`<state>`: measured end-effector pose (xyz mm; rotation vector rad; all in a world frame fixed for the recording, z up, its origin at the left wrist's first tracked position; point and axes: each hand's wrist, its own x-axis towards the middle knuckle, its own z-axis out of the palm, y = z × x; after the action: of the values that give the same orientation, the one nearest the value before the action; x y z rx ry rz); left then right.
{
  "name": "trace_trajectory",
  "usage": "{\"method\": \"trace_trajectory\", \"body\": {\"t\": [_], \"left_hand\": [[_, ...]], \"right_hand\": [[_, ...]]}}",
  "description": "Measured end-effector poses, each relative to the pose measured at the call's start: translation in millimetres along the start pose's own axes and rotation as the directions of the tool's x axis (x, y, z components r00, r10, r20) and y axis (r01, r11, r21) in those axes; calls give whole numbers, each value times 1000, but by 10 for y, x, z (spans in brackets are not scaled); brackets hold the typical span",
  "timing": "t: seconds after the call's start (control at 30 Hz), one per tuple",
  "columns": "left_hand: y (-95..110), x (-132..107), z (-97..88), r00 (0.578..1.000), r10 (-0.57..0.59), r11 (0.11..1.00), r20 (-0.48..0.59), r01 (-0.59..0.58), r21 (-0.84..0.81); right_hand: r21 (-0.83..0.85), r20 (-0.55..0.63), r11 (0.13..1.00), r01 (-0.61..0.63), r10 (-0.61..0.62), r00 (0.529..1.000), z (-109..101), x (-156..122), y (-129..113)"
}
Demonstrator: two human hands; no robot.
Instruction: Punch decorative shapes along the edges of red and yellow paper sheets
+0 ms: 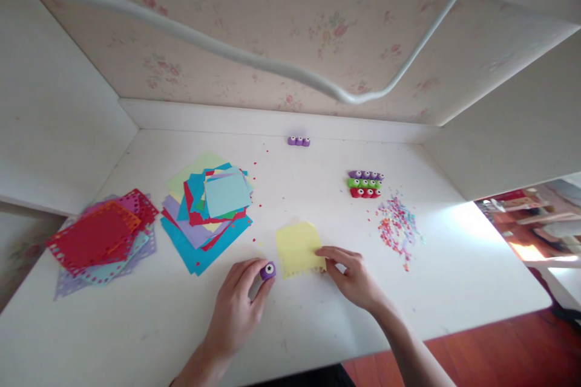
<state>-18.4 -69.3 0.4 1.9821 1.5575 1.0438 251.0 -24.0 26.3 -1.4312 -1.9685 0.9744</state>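
Observation:
Between the thumb and fingers of my left hand (pixel 238 296) is a small purple craft punch (pixel 268 270) with a star on its white button. Just right of it, a yellow sheet of paper (pixel 298 245) lies on the table, with a row of punched holes along its near edge. My right hand (pixel 349 272) pinches that sheet at its right edge, thumb below and fingers on top. A narrow gap separates the punch from the paper's left edge.
A pile of coloured paper (pixel 227 193) lies left of centre, with punched sheets (pixel 97 236) farther left. Purple punches (pixel 298 141) stand at the back. Rows of purple, green and red punches (pixel 365 184) sit right, near scattered confetti (pixel 397 227). A white bar (pixel 272 63) crosses above.

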Motion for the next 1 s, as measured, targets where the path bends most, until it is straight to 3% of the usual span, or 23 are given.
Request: {"method": "trace_trajectory", "body": {"t": [0.33,0.5,0.6,0.8,1.0], "left_hand": [[-2,6,17,999,18,999,34,-19,37],[0,5,14,999,15,999,47,-16,33],[-7,-3,14,999,13,999,52,-14,34],[-13,-15,16,999,27,999,47,-29,27],[6,5,15,998,29,999,50,-30,18]], "right_hand": [[-28,-32,997,74,-75,997,9,21,-13],[-88,-172,980,177,-190,967,-64,77,-82],[-80,-113,967,243,-251,961,-110,112,-66],[-270,-14,917,294,-309,951,-53,74,132],[-255,13,912,321,-329,944,0,42,223]]}}
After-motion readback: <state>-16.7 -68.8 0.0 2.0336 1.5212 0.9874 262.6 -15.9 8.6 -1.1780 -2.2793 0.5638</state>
